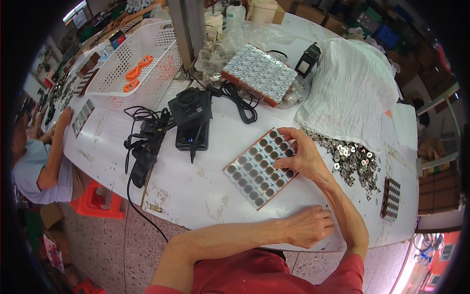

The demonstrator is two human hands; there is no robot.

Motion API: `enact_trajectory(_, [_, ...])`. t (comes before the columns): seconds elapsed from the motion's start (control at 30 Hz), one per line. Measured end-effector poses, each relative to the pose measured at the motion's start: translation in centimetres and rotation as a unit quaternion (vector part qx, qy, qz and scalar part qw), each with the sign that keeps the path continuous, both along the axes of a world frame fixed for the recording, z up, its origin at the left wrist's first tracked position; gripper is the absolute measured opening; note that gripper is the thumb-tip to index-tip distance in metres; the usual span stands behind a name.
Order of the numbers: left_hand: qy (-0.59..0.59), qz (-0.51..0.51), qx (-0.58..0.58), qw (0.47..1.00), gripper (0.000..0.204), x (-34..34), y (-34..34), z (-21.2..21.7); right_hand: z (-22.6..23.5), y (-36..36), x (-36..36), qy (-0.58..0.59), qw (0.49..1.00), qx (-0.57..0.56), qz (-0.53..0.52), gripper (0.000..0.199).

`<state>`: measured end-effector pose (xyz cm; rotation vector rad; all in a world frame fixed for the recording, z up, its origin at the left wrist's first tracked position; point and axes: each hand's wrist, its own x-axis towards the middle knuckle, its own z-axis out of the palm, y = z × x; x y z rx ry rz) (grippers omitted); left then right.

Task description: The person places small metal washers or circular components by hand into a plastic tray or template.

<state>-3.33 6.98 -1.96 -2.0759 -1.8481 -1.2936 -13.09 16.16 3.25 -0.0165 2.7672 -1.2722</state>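
We are looking down at a white table [196, 191], and our right hand [301, 157] is on the tray [259, 166], a brown square grid of round pockets lying tilted near the table's front edge. The fingers [284, 134] curl over the tray's far right corner and rest on the filled pockets there; whether they pinch a single piece we cannot tell. Our left hand [308, 226] lies at the front edge, just below the tray and apart from it, loosely curled and holding nothing we can see.

Just right of the tray, toward the right edge, a heap of small metal rings [350, 159] spills from under a white cloth [350, 83]. A second, narrow tray [390, 198] stands near the right front corner.

Behind our tray sits a black device [192, 110] with a dark block [192, 136] under it, and black cables [142, 142] trail off the front left edge. Further back, a stack of filled trays [259, 73] lies on clear bags. At the back left corner, a white basket [139, 61] holds orange scissors [138, 72].

Along the left edge another person [36, 166] leans an arm on the table beside one more grid tray [83, 117]. A red stool [95, 198] stands on the floor below.
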Motion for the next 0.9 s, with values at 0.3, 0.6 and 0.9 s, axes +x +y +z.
enact_trajectory(0.3, [0.017, -0.051, 0.053, 0.997, 0.03, 0.1, -0.5, 0.0, -1.3, 2.5, 1.6, -0.037, 0.948, -0.315, -0.041, 0.061])
enact_trajectory(0.6, [0.019, -0.056, 0.106, 0.993, 0.032, -0.1, -0.8, 0.4, -2.6, 2.0, 1.9, -0.012, 0.934, -0.355, -0.032, 0.053])
enact_trajectory(0.9, [0.032, -0.073, 0.132, 0.988, 0.025, 0.2, -0.8, 0.4, -3.2, 1.6, 1.9, 0.047, 0.948, -0.308, -0.066, 0.054])
